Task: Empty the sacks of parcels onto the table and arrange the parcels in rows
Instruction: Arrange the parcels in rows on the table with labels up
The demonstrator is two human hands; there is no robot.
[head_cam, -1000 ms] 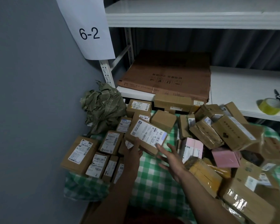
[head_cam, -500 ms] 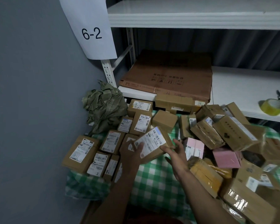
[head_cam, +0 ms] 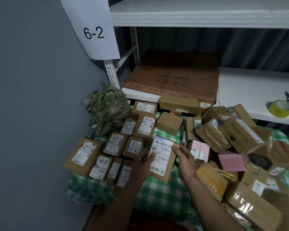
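Both hands are holding one brown labelled parcel (head_cam: 162, 158) over the green-and-white checked tablecloth (head_cam: 158, 194). Her or his left hand (head_cam: 143, 160) is gripping the parcel's left edge, thumb lying across the white shipping label, while the right hand (head_cam: 184, 160) is pressing against the right edge with fingers curled round the upper corner. That parcel is sitting label-up, tilted slightly, just right of the tidy rows (head_cam: 110, 157) of smaller labelled boxes lined up along the table's left side. Beyond those rows a crumpled green sack (head_cam: 107, 110) is slumping against the grey wall. To the right, a loose heap of parcels (head_cam: 237, 147) is piling up at all angles: brown taped cartons, a pink box (head_cam: 232, 160), a pink-and-white one (head_cam: 199, 150) and a yellow padded packet (head_cam: 210, 177). Behind everything, a white shelving unit (head_cam: 240, 87) is carrying a flattened brown cardboard sheet (head_cam: 173, 75), and a roll of yellow tape (head_cam: 280, 108) is lying at its right end. A paper sign reading 6-2 (head_cam: 93, 30) is hanging from the shelf post.
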